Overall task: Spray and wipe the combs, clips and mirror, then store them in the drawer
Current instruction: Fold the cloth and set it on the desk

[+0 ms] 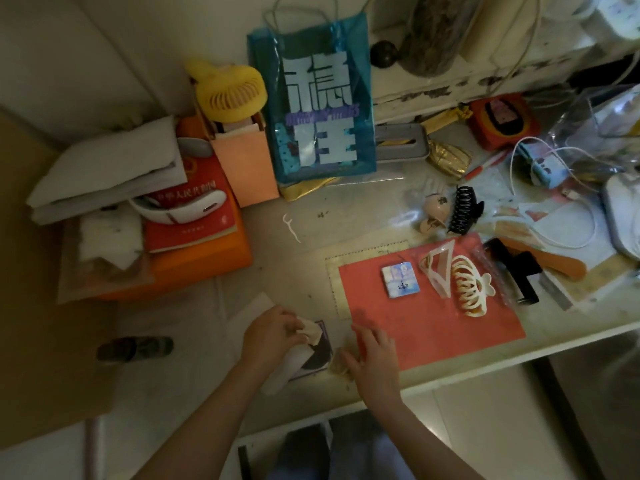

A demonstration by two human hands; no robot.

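Note:
My left hand pinches a pale tissue above a dark tissue pack near the desk's front edge. My right hand lies flat beside the pack with fingers apart, the fingertips touching a beige object that I cannot identify. On a red sheet to the right lie a small square mirror, a translucent triangular clip and a cream claw clip. A black claw clip sits further back. A black clip and an orange comb lie at the right.
A blue bag, a pink paper bag and a yellow fan stand at the back. Books on an orange box fill the left. Cables and clutter crowd the right. A dark bottle lies on the left.

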